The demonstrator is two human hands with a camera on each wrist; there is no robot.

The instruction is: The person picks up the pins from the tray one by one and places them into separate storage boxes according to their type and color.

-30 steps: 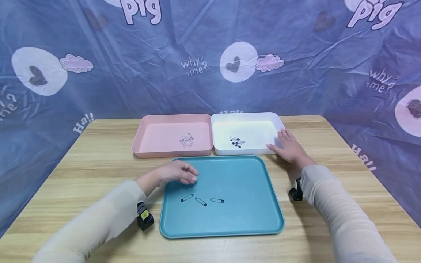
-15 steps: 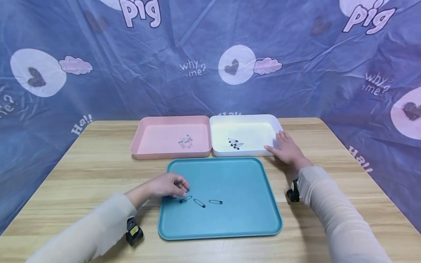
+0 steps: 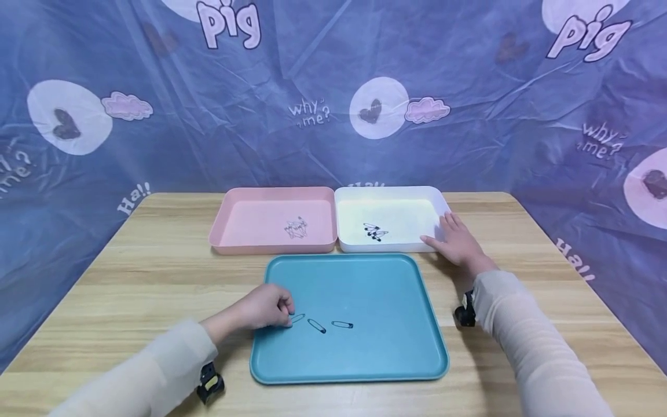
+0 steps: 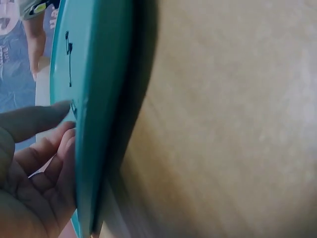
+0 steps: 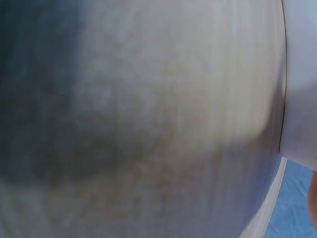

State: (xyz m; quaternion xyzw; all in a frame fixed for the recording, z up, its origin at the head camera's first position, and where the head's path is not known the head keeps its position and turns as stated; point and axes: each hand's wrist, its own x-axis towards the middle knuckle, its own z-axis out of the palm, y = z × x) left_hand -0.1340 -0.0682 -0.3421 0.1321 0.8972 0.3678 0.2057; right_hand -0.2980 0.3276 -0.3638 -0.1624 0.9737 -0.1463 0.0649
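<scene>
On the teal tray (image 3: 365, 353) lie three safety pins with dark heads: a left pin (image 3: 298, 318), a middle pin (image 3: 316, 326) and a right pin (image 3: 342, 325). My left hand (image 3: 266, 306) is lowered at the tray's left side, its fingertips covering the left pin's head. In the left wrist view, a small gap shows between thumb and index finger of the left hand (image 4: 39, 158), with part of that safety pin (image 4: 74, 108) right at their tips. My right hand (image 3: 458, 240) rests with spread fingers at the right front corner of the white tray (image 3: 388, 248).
Several black-headed safety pins (image 3: 375, 231) lie in the white tray. To its left, a pink tray (image 3: 273, 249) holds a small pile of silvery safety pins (image 3: 296, 227). All stand on a wooden table (image 3: 156, 266), with a blue printed cloth (image 3: 250, 139) behind.
My left hand has come down and toward me from over the tray's upper left to the left safety pin, its fingers drawing closer together. The right hand stays at the white tray.
</scene>
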